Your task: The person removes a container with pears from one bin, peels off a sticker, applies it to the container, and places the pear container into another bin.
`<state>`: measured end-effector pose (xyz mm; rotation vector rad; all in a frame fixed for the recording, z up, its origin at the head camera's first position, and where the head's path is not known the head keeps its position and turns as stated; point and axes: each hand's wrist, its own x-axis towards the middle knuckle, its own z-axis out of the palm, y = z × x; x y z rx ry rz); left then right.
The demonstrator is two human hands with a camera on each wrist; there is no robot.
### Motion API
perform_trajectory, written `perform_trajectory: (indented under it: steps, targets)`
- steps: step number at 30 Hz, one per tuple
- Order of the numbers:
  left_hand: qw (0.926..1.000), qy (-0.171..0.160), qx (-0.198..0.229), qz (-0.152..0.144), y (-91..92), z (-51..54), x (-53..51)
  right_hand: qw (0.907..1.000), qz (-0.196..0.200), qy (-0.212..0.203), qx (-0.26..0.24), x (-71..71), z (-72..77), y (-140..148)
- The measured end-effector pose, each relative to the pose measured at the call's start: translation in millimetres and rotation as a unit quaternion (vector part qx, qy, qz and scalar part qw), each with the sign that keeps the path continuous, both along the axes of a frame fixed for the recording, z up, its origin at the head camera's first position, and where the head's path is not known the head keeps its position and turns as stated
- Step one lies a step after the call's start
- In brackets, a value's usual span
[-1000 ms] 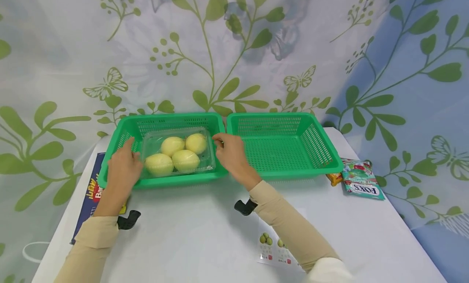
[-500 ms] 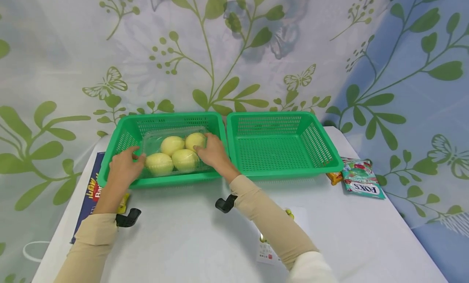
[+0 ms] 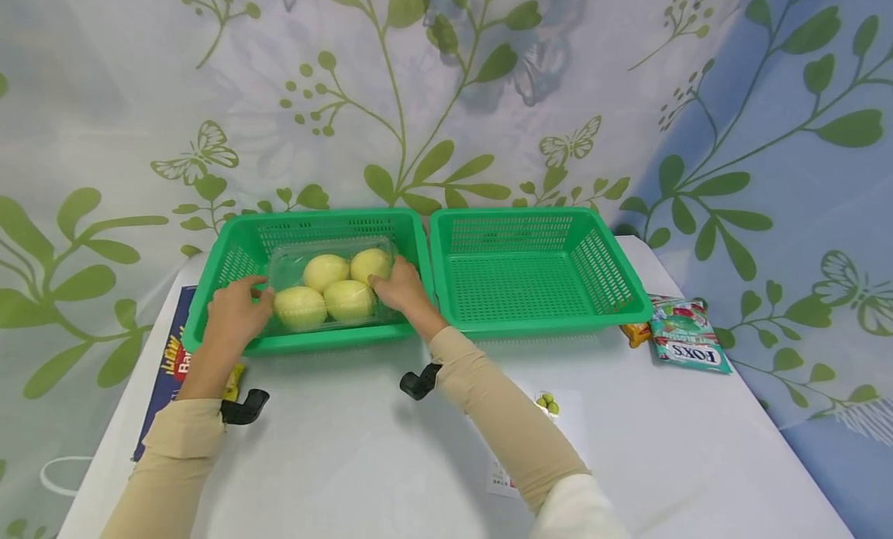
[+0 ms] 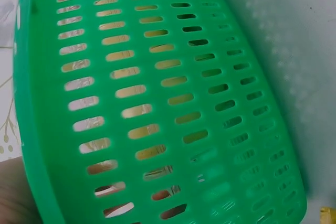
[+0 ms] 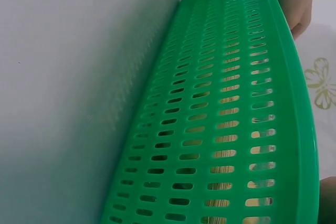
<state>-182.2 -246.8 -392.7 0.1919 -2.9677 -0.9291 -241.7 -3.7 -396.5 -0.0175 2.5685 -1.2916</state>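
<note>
A clear plastic box (image 3: 287, 260) of pale yellow fruits (image 3: 349, 300) lies inside the left green basket (image 3: 328, 340). At the box's left end, my left hand (image 3: 237, 314) reaches over the basket rim and grips that end with bent fingers. My right hand (image 3: 403, 286) holds the opposite end, its thumb over the near side by a fruit and its fingers behind. In the left wrist view the slotted basket wall (image 4: 157, 93) hides most of the box; the right wrist view has the same kind of wall (image 5: 210, 119) before the fruit.
A second green basket (image 3: 537, 291) stands close on the right. Beside it lie a Fox's candy bag (image 3: 687, 333) and an orange packet (image 3: 636, 335). A dark blue pack (image 3: 163, 376) and yellow packet (image 3: 233, 382) lie left. Printed paper (image 3: 568, 423) lies under my right forearm.
My right hand has moved left from the basket's right rim onto the box's right end. My left hand has lowered slightly and bent its fingers at the left end.
</note>
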Motion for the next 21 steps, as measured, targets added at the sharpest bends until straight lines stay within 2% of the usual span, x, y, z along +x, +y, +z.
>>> perform_trajectory:
  steps: [6, 13, 21]
  targets:
    - [0.9999, -0.005, 0.007, -0.005, -0.6, 1.2, -3.3, 0.9999, 0.0, -0.008, -0.013, -1.4, -1.1, 1.5]
    - [0.9978, -0.061, 0.008, -0.025, -8.5, 5.5, -4.9, 0.9998, -0.007, -0.014, -0.012, -1.3, -1.9, 1.1]
    - [0.9955, -0.086, 0.006, -0.037, -10.4, 6.6, -10.0, 0.9997, 0.003, -0.019, -0.017, -2.6, 0.4, 1.1]
